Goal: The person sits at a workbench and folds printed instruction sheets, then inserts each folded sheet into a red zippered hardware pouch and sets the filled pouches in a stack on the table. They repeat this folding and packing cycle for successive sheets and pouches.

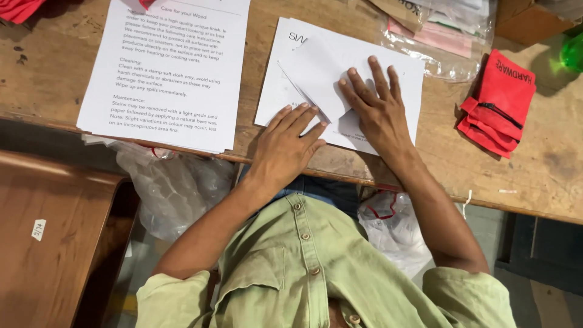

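Folded white paper [340, 85] lies on the wooden counter [534, 176], pinned flat by both hands. Left hand [285, 149] and right hand [376, 106] press palm-down, fingers spread and gripping nothing. Printed sheets [167, 73] lie left, a red pouch [498, 103] right.

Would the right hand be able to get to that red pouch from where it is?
Probably yes. The right hand lies flat on the folded white paper, and only bare wooden table separates it from the red pouch.
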